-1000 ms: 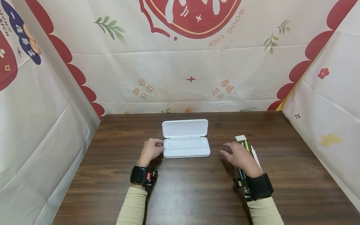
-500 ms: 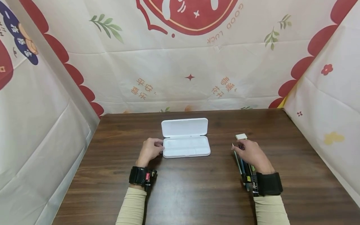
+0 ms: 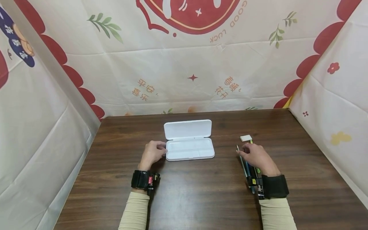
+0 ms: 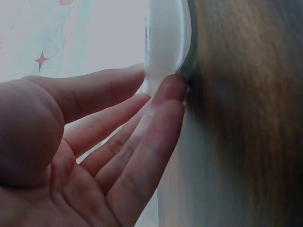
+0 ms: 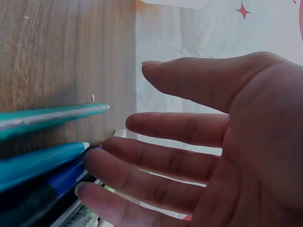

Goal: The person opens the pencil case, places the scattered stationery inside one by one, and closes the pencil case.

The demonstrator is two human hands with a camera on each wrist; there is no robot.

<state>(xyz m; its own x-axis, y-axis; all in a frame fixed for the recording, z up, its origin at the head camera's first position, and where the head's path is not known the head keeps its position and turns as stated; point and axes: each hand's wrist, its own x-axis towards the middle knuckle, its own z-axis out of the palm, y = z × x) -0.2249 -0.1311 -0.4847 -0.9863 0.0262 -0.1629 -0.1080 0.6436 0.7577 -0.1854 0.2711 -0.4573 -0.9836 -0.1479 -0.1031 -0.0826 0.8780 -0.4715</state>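
An open white pencil case (image 3: 182, 149) lies on the brown table, its lid (image 3: 187, 129) tilted back. At its left end my left hand (image 3: 152, 154) holds the rim, thumb on one side and fingertips on the other, as the left wrist view shows the case (image 4: 165, 38). My right hand (image 3: 258, 158) hovers over a row of pens and pencils, thumb and fingers apart, gripping nothing. Beside its fingertips, in the right wrist view, lie a green pencil (image 5: 52, 118), a light-blue pen (image 5: 42, 163) and a dark-blue pen (image 5: 66, 179). The hand partly covers the row.
A white eraser (image 3: 245, 138) lies at the far end of the pens. Behind the table (image 3: 198, 191) hangs a printed white cloth (image 3: 172, 67), and more cloth stands on the left and right sides.
My right hand has moved right and back toward me, over the pens, uncovering the pencil on their left side. My left hand stays at the case's end. The view has shifted slightly.
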